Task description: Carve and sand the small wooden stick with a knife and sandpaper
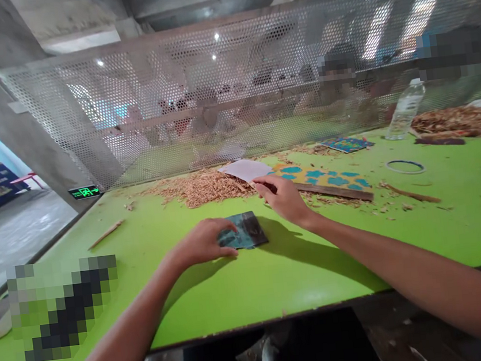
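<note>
My left hand (206, 239) lies over the left end of a small flat teal-and-black piece (248, 230) on the green table. Its thumb is along the near edge, its fingers on the far side, holding the piece down. Farther off and to the right, my right hand (283, 196) has its fingertips pinched together. They meet the near corner of a white sheet (248, 170), which lies partly over wood shavings (193, 190). What sits between these fingertips is too small to make out. Just beyond that hand is a yellow board with blue patches (322, 177) and a wooden near edge.
A perforated screen (163, 114) stands along the table's far edge, with people behind it. At right are a water bottle (406, 108), a ring of tape (404, 166), a blue patterned piece (346, 144) and a wooden stick (413, 192). Another stick (105, 234) lies left.
</note>
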Motion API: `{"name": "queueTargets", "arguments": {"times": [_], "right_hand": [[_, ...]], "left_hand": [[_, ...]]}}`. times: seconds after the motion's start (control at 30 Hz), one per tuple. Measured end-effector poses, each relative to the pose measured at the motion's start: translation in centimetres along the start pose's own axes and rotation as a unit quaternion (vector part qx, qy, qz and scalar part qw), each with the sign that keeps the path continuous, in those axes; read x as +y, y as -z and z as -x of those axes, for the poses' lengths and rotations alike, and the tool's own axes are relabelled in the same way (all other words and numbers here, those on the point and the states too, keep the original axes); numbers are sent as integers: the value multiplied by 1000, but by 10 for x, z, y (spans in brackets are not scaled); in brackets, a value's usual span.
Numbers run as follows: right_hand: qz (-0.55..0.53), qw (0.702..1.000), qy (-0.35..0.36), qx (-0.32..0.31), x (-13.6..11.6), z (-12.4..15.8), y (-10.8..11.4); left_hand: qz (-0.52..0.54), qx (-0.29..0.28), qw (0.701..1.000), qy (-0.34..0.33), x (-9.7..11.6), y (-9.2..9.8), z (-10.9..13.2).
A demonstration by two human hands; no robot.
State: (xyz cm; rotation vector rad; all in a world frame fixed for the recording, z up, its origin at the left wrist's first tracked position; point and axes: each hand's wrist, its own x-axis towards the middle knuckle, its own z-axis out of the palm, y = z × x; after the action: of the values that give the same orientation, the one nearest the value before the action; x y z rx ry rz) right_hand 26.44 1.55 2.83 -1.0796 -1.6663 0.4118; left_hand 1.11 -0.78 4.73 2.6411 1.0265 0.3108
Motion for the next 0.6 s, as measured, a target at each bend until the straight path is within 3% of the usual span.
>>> {"name": "queueTargets", "arguments": {"times": [0.13, 0.33, 0.5, 0.6], "right_hand": [[1, 1000, 18, -9, -3, 1, -1], [-4, 999, 35, 41, -8, -3, 6], [5, 999, 35, 39, -8, -3, 8], [18, 997, 50, 57, -11, -4, 11]], "left_hand": [[-47, -42, 998, -18, 3, -6, -2], [7, 30, 999, 14, 3, -4, -2], [-2, -8, 999, -35, 10, -15, -6], [36, 87, 995, 18, 11, -8, -7]]}}
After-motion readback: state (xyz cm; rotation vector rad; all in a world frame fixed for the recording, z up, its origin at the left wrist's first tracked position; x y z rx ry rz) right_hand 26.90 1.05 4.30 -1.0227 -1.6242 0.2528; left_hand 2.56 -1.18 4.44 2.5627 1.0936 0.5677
